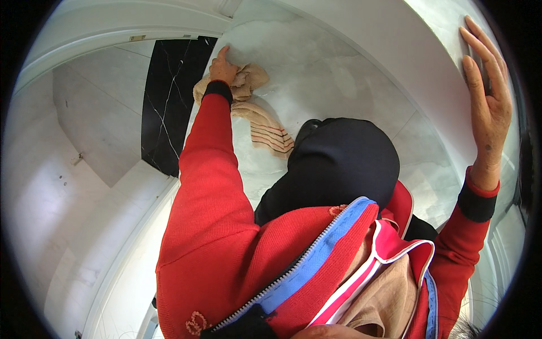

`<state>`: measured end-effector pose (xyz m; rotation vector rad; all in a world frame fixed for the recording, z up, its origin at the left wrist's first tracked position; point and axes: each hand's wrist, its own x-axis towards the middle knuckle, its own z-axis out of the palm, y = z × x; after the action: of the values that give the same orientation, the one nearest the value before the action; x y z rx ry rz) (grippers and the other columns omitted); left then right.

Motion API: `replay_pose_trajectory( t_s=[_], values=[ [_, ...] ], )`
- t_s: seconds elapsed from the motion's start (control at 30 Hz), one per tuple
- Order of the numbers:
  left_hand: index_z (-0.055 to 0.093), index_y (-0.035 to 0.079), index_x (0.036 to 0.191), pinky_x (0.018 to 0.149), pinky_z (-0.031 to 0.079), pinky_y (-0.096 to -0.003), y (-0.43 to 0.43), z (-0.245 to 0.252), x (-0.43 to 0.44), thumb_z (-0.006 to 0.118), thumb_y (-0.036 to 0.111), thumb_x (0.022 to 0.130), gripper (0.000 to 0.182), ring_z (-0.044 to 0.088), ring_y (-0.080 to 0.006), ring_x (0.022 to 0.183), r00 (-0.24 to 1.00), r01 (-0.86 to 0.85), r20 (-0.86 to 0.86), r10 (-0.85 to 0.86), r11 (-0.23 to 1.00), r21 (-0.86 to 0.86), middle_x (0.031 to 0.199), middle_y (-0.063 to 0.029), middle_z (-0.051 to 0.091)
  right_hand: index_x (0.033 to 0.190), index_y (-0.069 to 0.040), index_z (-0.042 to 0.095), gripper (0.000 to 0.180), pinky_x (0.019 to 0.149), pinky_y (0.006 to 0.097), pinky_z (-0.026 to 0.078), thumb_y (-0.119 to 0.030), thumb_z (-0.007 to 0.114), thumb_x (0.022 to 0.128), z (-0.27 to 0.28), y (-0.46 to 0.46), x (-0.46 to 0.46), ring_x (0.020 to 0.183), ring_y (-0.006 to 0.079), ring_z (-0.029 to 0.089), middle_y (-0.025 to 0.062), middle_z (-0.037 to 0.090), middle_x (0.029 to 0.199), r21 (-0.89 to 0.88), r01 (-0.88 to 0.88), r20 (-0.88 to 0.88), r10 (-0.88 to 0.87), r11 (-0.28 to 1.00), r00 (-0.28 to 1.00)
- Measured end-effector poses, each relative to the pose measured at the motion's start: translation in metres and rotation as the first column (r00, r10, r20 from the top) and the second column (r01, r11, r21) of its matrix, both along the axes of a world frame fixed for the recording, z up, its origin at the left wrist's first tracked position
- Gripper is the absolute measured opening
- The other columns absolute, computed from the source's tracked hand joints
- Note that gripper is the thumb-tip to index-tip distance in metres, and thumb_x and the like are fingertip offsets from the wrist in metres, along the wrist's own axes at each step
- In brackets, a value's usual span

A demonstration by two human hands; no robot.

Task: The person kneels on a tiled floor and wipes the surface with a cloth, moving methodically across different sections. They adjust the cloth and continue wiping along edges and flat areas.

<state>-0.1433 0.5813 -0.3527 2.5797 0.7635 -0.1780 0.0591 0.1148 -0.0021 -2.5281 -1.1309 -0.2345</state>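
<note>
My left hand [223, 68] reaches down to the marble-look floor beside the doorway. It rests on a bunched beige terry towel [250, 80], with the index finger stretched out past the cloth. The other fingers are mostly hidden, so their grip on the towel does not show. One striped end of the towel trails back across the floor toward my dark-trousered knee. Far to the right, my right hand [489, 99] is raised with fingers spread, its palm against a pale marble-look surface. That hand holds nothing.
A black marble threshold strip [169, 101] with white veins crosses the doorway at left. Beyond it lie pale tiles [97, 106]. A white door frame [127, 34] curves along the top left. On the right, a white panel [381, 38] borders the floor [317, 63].
</note>
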Motion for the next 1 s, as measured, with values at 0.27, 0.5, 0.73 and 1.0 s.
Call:
replay_pose_trajectory(
  t_s=[0.27, 0.5, 0.73, 1.0],
  values=[
    [0.049, 0.011, 0.137, 0.102, 0.04, -0.0484, -0.017, 0.028, -0.049, 0.074, 0.027, 0.078, 0.066, 0.044, -0.0441, 0.124, 0.97, 0.079, 0.221, -0.103, 0.99, 0.113, 0.132, -0.0289, 0.046, 0.129, -0.016, 0.063, 0.032, 0.111, 0.0389, 0.041, -0.02, 0.059, 0.097, 0.002, 0.005, 0.001, 0.134, 0.0216, 0.049, 0.0077, 0.055, 0.14, -0.019, -0.011, 0.037, 0.012, 1.0, 0.999],
    [0.04, 0.013, 0.147, 0.111, 0.015, -0.0651, -0.051, 0.013, -0.072, 0.06, 0.075, 0.077, 0.095, 0.02, -0.046, 0.143, 0.895, -0.404, -0.131, 0.426, 0.9, 0.164, 0.153, -0.0326, 0.021, 0.13, -0.016, 0.063, 0.033, 0.111, 0.041, 0.04, -0.023, 0.058, 0.098, 0.0, -0.001, 0.006, 0.134, 0.0235, 0.048, 0.0083, 0.055, 0.141, -0.024, -0.026, 0.028, 0.027, 0.999, 0.999],
    [0.043, 0.027, 0.146, 0.103, 0.015, -0.0727, -0.123, 0.001, 0.047, 0.058, 0.056, 0.081, 0.073, 0.021, -0.0386, 0.145, 0.972, 0.209, 0.017, -0.233, 0.903, 0.375, 0.158, -0.0163, 0.026, 0.13, -0.015, 0.063, 0.032, 0.111, 0.0398, 0.04, -0.021, 0.058, 0.098, 0.004, 0.005, 0.003, 0.134, 0.0228, 0.048, 0.0083, 0.055, 0.141, -0.036, -0.019, 0.026, 0.02, 0.999, 0.999],
    [0.046, 0.031, 0.144, 0.11, 0.014, -0.0671, -0.265, 0.02, 0.036, 0.066, 0.043, 0.075, 0.073, 0.023, -0.0319, 0.146, 0.666, 0.738, 0.036, -0.745, 0.666, 0.114, 0.156, -0.0063, 0.033, 0.129, -0.014, 0.064, 0.032, 0.11, 0.0371, 0.041, -0.019, 0.058, 0.098, 0.001, -0.001, 0.0, 0.132, 0.0217, 0.05, 0.0081, 0.056, 0.139, -0.022, -0.036, 0.028, 0.037, 0.999, 0.999]
  ],
)
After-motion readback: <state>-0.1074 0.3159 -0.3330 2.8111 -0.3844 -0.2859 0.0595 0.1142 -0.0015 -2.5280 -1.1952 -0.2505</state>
